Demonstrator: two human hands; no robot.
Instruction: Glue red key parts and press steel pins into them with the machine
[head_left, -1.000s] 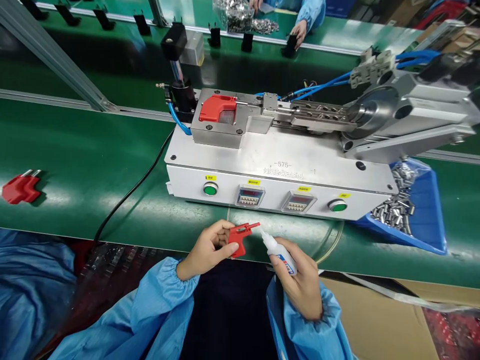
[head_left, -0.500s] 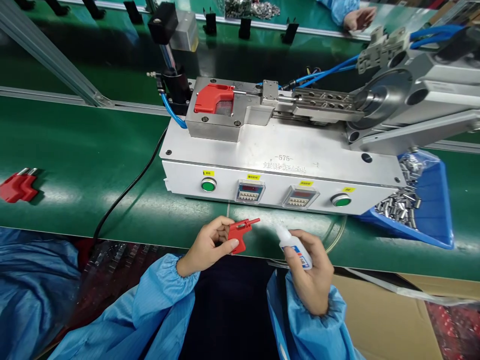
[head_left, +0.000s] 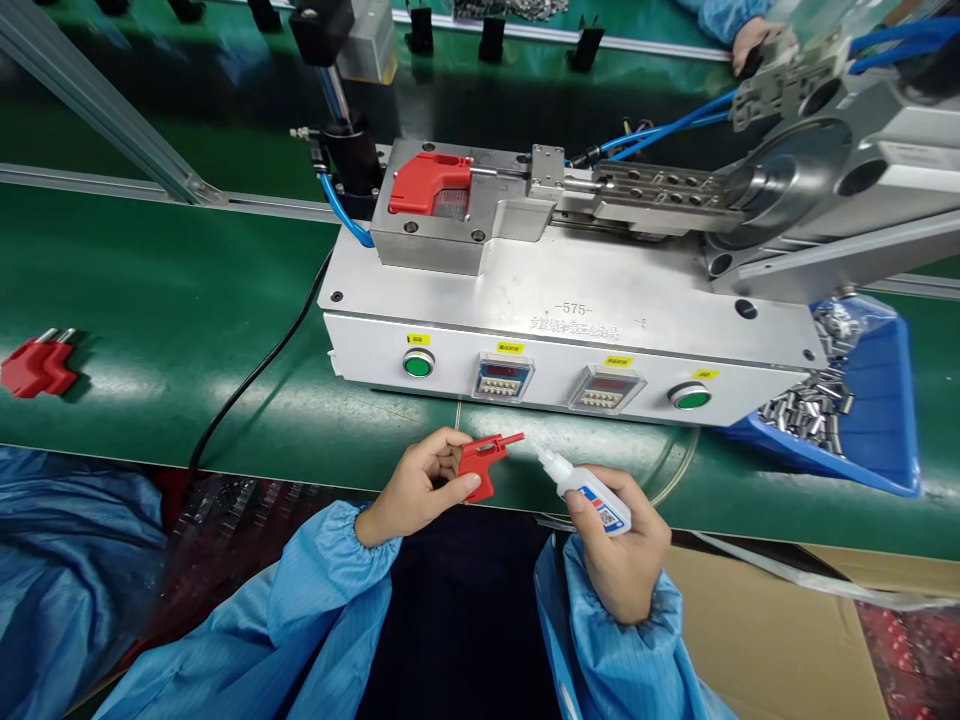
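Note:
Between the thumb and fingers of my left hand (head_left: 424,485) is a red gun-shaped plastic part (head_left: 480,465), its thin stem pointing right. My right hand (head_left: 626,545) is wrapped round a small white glue bottle (head_left: 596,498) with a blue and red label. The bottle tilts, its nozzle aimed up and left at the stem's tip, a small gap apart. Both hands are over the bench's front edge. Behind them, another red part (head_left: 427,185) sits in the metal fixture (head_left: 427,250) of a press machine (head_left: 450,305), against a metal rod.
A blue bin (head_left: 892,420) of metal sleeves (head_left: 810,410) stands right of the machine. Red parts with metal tubes (head_left: 37,368) lie at the left on the green bench (head_left: 135,290). A black cable (head_left: 255,375) crosses the bench. Across the line, a co-worker's hand (head_left: 754,42) shows.
The glue bottle has tilted over further, its nozzle now pointing more to the left toward the red part's stem. My left hand keeps its hold almost unmoved. The view has shifted slightly.

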